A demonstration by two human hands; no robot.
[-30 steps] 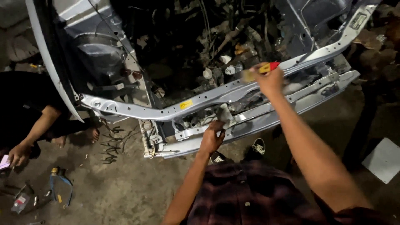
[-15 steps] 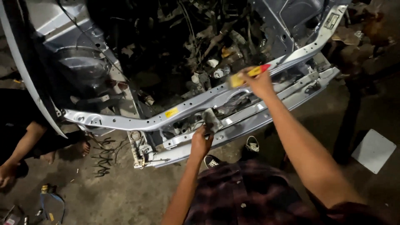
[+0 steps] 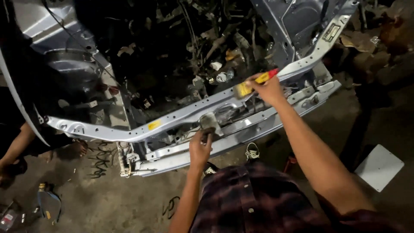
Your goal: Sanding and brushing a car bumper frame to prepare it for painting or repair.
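Note:
I look down on the stripped front of a car with a silver upper crossmember (image 3: pixel 181 115) and a lower silver bar (image 3: pixel 241 133). My left hand (image 3: pixel 199 149) grips a small metal bracket (image 3: pixel 210 122) standing between the two bars. My right hand (image 3: pixel 269 89) rests on the upper crossmember and holds a yellow tool with a red tip (image 3: pixel 254 82), lying along the bar.
The dark engine bay (image 3: pixel 189 56) behind the bars is full of hoses and wires. Another person's arm (image 3: pixel 15 149) and foot (image 3: pixel 78 149) are at the left. A white panel (image 3: pixel 379 167) lies on the floor at right, small tools (image 3: pixel 47 203) at bottom left.
The view has shifted, so the car front sits a little further left in frame. My right hand has slid slightly along the upper crossmember with the yellow tool; my left hand stays on the bracket.

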